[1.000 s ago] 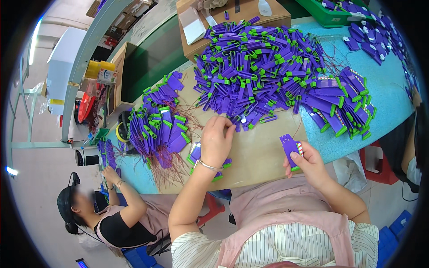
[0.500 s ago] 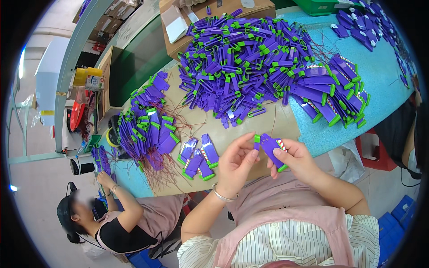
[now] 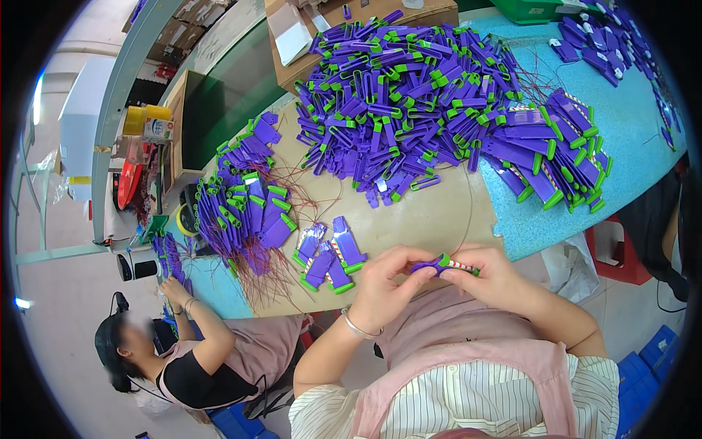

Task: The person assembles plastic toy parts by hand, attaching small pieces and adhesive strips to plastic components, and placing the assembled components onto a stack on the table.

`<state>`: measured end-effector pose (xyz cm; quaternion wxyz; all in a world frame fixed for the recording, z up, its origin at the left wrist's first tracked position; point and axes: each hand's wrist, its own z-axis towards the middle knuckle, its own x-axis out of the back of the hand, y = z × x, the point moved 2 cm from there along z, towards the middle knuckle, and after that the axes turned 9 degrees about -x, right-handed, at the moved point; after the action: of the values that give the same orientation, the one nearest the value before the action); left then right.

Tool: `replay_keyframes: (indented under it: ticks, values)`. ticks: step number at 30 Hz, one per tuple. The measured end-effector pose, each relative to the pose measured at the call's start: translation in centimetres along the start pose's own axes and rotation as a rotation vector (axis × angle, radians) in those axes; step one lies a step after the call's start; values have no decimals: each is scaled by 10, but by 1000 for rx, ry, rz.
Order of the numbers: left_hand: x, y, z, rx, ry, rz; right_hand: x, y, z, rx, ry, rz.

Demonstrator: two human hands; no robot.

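Close to my body, at the table's near edge, my two hands meet. My right hand (image 3: 491, 276) is closed on a flat purple plastic piece (image 3: 462, 268) with a green end and a red-and-white striped edge, now seen nearly edge-on. Pinched in my left hand (image 3: 393, 284) is a small purple clip-like piece (image 3: 443, 259) with a green tip, pressed against the flat one. Fingers hide most of where they touch. A thin wire (image 3: 469, 205) runs up from the held pieces. Several similar flat pieces (image 3: 319, 265) lie left of my hands.
A large heap of purple-and-green clips (image 3: 395, 102) fills the far middle. Wired flat pieces are stacked at the right (image 3: 559, 150) and left (image 3: 245, 212). A cardboard box (image 3: 292, 69) stands behind. At the left, a co-worker (image 3: 197, 351) handles purple pieces at the table.
My hands have moved together and slightly lower. The small clip now meets the flat piece, which has turned from face-up to nearly edge-on.
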<state>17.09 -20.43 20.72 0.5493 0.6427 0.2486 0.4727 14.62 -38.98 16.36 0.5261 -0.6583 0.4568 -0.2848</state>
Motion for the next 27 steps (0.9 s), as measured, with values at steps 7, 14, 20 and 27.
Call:
replay_keyframes:
  ticks: [7,14,20,27]
  values:
    - [-19,0,5,-34,-53,80,-10,-18,2,188,-4,-239]
    - [26,-17,10,-213,259,-952,4,-11,-8,-97,-62,-88]
    - [42,-11,51,-49,330,365,5,-5,-11,119,9,-81]
    - [41,-31,79,-297,302,722,8,-9,-18,-10,-46,-171]
